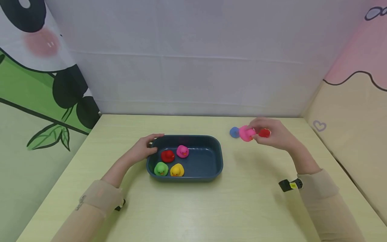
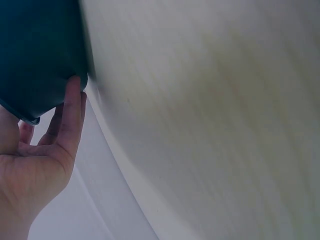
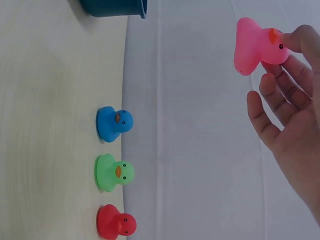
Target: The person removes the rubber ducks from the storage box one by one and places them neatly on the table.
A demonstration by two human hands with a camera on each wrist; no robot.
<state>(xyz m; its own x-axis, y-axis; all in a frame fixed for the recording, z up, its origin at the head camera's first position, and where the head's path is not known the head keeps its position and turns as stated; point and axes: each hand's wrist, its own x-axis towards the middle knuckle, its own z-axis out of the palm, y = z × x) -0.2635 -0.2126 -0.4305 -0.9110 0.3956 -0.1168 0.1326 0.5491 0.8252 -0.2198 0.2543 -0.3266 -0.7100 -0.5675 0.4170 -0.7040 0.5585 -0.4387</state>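
In my right hand [image 1: 273, 132] a pink rubber duck [image 3: 255, 47] is pinched by its head between thumb and fingers, lifted above the table. In the right wrist view, a blue duck [image 3: 112, 124], a green duck [image 3: 112, 172] and a red duck [image 3: 114, 222] stand in a row below it. From the head view the hand hides the green one. My left hand [image 1: 142, 149] grips the left end of a dark blue tray [image 1: 205, 161], thumb over the rim and fingers along the outer wall. Inside sit a red duck [image 1: 167, 156], a pink duck [image 1: 182, 151], a green duck [image 1: 161, 169] and a yellow duck [image 1: 177, 170].
The pale wooden table [image 1: 187, 208] ends at a white cloth wall [image 1: 193, 80] at the back. A cartoon-printed panel [image 1: 39, 141] rises on the left, and a pink and cream one [image 1: 353, 121] on the right.
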